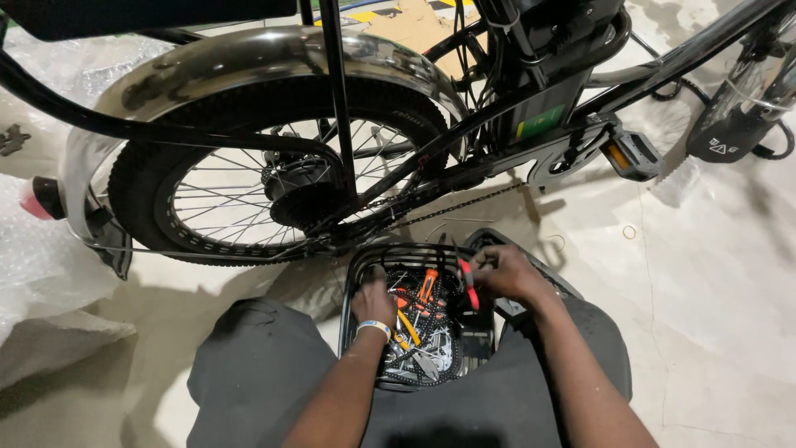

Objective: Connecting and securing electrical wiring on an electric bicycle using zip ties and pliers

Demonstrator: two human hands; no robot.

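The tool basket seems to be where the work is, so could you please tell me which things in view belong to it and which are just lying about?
In hand:
- basket of tools
- left hand, down among the tools
- right hand, holding red-handled pliers
- orange-handled screwdriver

Lying about:
- bubble wrap
- cardboard
- rubber band on the floor
- bicycle's rear wheel and pedal, untouched

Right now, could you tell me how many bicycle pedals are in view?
1: a single pedal with an amber reflector, on the crank right of the rear wheel, above the black tool basket. The opposite pedal may be hidden behind the frame.
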